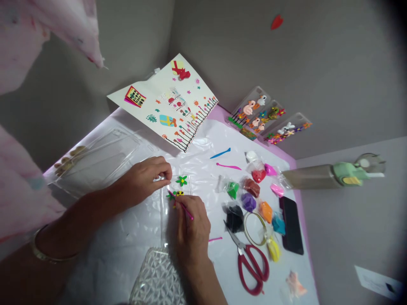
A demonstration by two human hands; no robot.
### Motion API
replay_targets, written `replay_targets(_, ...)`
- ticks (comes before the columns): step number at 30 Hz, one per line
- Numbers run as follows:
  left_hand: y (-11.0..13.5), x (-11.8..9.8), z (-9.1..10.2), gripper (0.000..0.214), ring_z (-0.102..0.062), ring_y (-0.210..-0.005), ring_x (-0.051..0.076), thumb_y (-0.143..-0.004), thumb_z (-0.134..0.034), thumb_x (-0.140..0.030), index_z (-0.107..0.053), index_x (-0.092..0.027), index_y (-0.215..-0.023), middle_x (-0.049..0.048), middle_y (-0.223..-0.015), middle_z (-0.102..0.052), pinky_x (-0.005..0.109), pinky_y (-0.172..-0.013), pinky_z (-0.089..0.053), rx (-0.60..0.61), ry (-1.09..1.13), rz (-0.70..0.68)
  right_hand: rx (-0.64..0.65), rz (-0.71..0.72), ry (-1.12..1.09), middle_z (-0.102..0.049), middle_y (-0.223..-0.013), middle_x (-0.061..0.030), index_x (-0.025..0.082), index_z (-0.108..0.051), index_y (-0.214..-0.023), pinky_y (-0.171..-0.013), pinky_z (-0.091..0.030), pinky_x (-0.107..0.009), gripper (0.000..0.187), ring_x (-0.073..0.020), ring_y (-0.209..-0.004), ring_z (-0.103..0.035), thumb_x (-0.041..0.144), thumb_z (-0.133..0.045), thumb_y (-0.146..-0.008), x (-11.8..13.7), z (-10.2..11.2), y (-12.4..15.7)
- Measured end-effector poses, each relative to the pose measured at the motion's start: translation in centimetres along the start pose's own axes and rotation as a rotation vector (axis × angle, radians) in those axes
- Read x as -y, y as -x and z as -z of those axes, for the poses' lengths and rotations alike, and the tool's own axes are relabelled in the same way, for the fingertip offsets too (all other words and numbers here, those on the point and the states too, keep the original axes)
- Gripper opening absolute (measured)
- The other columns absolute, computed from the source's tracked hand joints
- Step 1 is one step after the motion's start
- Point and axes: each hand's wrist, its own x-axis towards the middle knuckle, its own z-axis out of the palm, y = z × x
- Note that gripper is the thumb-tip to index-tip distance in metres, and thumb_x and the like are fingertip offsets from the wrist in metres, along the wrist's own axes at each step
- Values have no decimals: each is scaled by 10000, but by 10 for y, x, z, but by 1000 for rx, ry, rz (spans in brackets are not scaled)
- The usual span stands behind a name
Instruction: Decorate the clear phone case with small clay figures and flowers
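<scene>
A clear phone case (pixel 168 212) lies on the plastic-covered table, with a green clay flower (pixel 182 180) and small yellow and green clay bits (pixel 177 195) stuck on it. My left hand (pixel 144 180) pinches the case's top left corner, fingers closed. My right hand (pixel 191 231) is closed round a thin pink modelling tool (pixel 181 204), whose tip touches the clay bits on the case.
Small bags of coloured clay (pixel 254 199) lie to the right, with a tape ring (pixel 255 228), red scissors (pixel 251 262) and a black phone (pixel 291 224). Blue and pink tools (pixel 222 159), a decorated card (pixel 165 101), decorated cases (pixel 267 118), clear cases (pixel 98 159) and a textured glass dish (pixel 157 277) surround them.
</scene>
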Motion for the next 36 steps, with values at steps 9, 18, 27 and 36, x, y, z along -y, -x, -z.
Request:
replay_targets(9,-1,3,-2,122,-593,-833,199,-902,-631,-299,-652,-251,-792,0,-877,-658,331,-791,-448,-6,-6,6,-32,-104,-157,-757,-979,-22,217,-727,-1093,-829,-563,-257,220,-153,-920,-705,94,-546,-1080,4,5,-5)
replay_targets(18,-4,-7,7,123,-620,-880,212,-904,-635,-321,-664,-245,-811,3,-901,-660,344,-820,-469,64,-13,55,-1,-121,-200,-709,-956,-25,219,-675,-1026,-808,-542,-271,215,-162,-917,-690,128,-491,-1091,9,9,-8)
replay_targets(27,-4,-10,7,124,-620,-895,218,-899,-618,-315,-651,-243,-804,11,-903,-654,357,-839,-468,69,-14,70,9,-154,-211,-712,-963,-20,217,-691,-1030,-825,-542,-256,225,-153,-922,-691,144,-488,-1092,9,8,-8)
replay_targets(36,-3,-10,6,124,-604,-867,212,-889,-619,-320,-643,-242,-795,6,-885,-644,355,-822,-458,44,-10,68,33,-166,-188,-712,-981,-8,214,-695,-1057,-827,-536,-243,219,-139,-927,-690,142,-491,-1090,8,6,-6)
